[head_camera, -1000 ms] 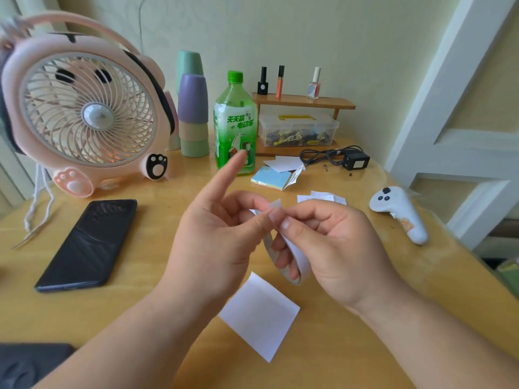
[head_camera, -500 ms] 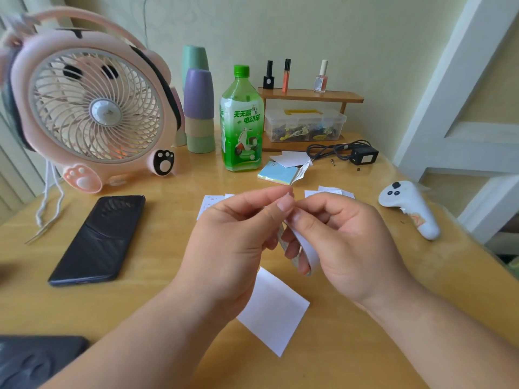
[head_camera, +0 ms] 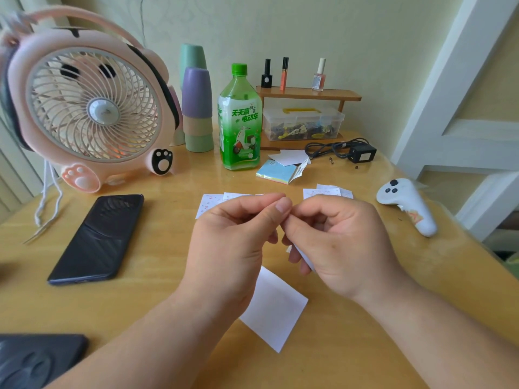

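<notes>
My left hand (head_camera: 233, 242) and my right hand (head_camera: 341, 245) meet above the middle of the wooden table (head_camera: 140, 299). Both pinch a narrow white paper strip (head_camera: 304, 255) between thumb and fingertips. Most of the strip is hidden; its lower end shows under my right fingers. A white paper square (head_camera: 273, 310) lies flat on the table just below the hands.
A pink fan (head_camera: 90, 108), stacked cups (head_camera: 196, 108) and a green bottle (head_camera: 240, 119) stand behind. A black phone (head_camera: 98, 237) lies left, a white controller (head_camera: 407, 209) right. Small paper pieces (head_camera: 327, 192), a sticky-note pad (head_camera: 278, 174), a charger (head_camera: 362, 154) and a shelf (head_camera: 309, 94) sit beyond the hands.
My left index finger, raised one second ago, has come down to pinch the strip. Both hands have closed tighter around it, hiding more of the paper.
</notes>
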The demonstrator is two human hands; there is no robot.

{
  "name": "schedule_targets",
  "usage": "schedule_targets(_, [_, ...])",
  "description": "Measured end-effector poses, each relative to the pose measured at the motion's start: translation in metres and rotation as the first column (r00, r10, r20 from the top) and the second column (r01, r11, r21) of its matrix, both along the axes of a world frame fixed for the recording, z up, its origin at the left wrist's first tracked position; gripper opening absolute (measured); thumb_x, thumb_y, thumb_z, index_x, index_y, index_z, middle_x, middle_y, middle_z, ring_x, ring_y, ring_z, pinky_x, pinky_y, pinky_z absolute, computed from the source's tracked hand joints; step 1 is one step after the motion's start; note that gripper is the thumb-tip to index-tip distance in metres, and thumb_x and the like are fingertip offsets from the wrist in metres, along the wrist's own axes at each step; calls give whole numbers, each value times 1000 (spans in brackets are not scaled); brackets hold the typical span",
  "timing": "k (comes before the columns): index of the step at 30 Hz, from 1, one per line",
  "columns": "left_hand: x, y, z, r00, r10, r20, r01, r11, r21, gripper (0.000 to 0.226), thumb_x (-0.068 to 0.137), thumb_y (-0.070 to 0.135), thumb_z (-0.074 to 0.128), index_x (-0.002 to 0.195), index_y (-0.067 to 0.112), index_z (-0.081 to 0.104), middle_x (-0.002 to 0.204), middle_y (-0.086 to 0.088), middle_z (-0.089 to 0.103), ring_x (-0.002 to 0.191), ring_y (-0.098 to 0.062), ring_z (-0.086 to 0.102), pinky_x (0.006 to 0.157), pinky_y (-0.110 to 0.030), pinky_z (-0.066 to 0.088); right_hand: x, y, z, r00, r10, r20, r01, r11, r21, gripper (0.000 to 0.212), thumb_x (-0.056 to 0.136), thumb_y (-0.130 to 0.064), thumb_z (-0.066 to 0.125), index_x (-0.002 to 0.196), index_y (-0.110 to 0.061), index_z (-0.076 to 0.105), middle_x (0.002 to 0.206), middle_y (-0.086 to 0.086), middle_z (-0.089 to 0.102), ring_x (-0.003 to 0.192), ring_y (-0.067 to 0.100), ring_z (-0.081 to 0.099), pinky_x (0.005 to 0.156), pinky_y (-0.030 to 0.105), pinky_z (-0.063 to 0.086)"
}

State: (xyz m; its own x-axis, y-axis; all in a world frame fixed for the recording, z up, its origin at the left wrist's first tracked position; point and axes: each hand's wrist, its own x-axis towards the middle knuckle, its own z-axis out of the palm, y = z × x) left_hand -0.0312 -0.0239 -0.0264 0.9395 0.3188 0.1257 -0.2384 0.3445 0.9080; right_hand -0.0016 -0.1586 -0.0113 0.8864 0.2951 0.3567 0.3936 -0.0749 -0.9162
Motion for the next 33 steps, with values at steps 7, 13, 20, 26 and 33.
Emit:
schedule_targets(7, [5, -1, 0, 995, -34, -99, 21, 992, -126, 18, 77, 6, 77, 91, -5, 74, 85, -23, 68, 81, -33, 62, 77, -37, 53, 11, 3, -12, 850, -48, 525, 200, 951, -237, 24, 86, -6, 68, 62, -7, 66, 52, 4, 53, 51, 20, 48, 48, 35, 42])
schedule_targets(13, [19, 19, 1, 950, -43, -310, -22, 979, -205, 2, 87, 3, 73, 85, 3, 74, 81, -14, 61, 75, -28, 55, 77, -36, 52, -1, 1, 2, 730, 123, 672, 200, 902, -382, 17, 83, -5, 66, 67, -10, 64, 58, 2, 51, 55, 21, 46, 50, 37, 39])
schedule_targets(20, [15, 19, 6, 932, -45, -359, -30, 979, -200, 8, 89, 13, 73, 94, 12, 79, 83, 4, 74, 71, -11, 57, 64, -26, 48, 36, -51, 26, 903, -217, 370, 425, 574, -700, 19, 93, -29, 69, 77, -28, 60, 66, -7, 59, 64, 6, 51, 59, 27, 41])
schedule_targets(26, [7, 12, 11, 905, -278, -321, 172, 931, -323, 21, 91, 23, 61, 98, 11, 77, 92, -1, 73, 70, -13, 60, 66, -29, 44, 45, -53, 16, 938, -207, 279, 336, 332, -881, 20, 96, -34, 61, 83, -19, 55, 76, 0, 64, 75, 24, 65, 72, 38, 56])
schedule_targets(33, [6, 7, 5, 905, -214, -369, 132, 963, -235, 11, 87, -1, 72, 95, 6, 78, 83, -6, 74, 62, -12, 65, 58, -22, 55, 55, -53, 7, 954, -234, 189, 242, 223, -944, 63, 94, -33, 62, 144, -23, 24, 78, -2, 66, 67, 23, 69, 68, 42, 61])
